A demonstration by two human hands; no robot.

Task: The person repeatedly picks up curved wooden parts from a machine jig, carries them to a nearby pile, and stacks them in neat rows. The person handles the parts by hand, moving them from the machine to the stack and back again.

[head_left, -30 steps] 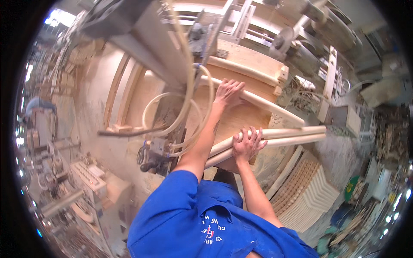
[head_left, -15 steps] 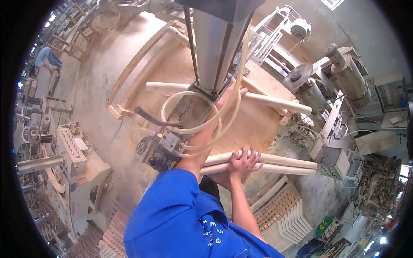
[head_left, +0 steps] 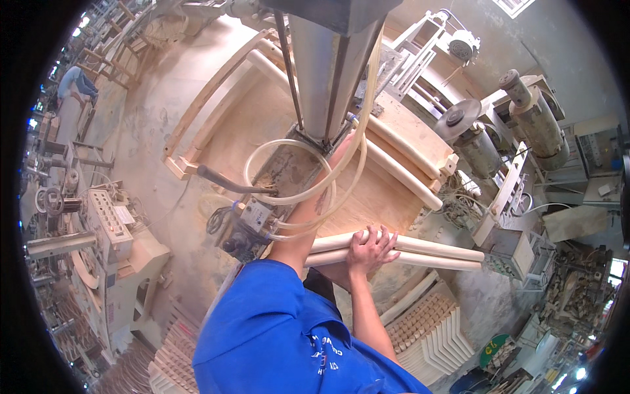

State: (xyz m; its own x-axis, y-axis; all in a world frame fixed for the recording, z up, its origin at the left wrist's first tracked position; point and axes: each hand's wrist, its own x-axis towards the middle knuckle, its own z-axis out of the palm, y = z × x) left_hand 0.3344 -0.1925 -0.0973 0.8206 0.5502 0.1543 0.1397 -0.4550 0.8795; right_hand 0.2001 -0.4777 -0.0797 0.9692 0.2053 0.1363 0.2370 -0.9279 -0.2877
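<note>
Two pale, smooth round wooden poles (head_left: 441,248) lie side by side close to my body. My right hand (head_left: 371,252) is laid over them, its fingers bent across both. My left arm reaches forward past the clear hoses. My left hand (head_left: 342,152) is mostly hidden behind the hoses and the metal column, so its fingers do not show. Nearest to it, another round pole (head_left: 400,172) lies slantwise on the wooden board (head_left: 367,203), running behind the column. A second slanting pole (head_left: 408,148) lies just beyond it, roughly parallel.
A metal column (head_left: 318,72) with clear hoses (head_left: 252,161) and a lever (head_left: 223,178) stands over the board. Curved wooden rails (head_left: 213,98) lie at far left. A control panel machine (head_left: 108,217) stands left; stacked bent wooden parts (head_left: 433,328) sit near right. Another person (head_left: 77,84) sits far left.
The loose pole that crossed the board nearly sideways has swung round and now lies slantwise beside the farther pole. My right hand and the two near poles have hardly moved.
</note>
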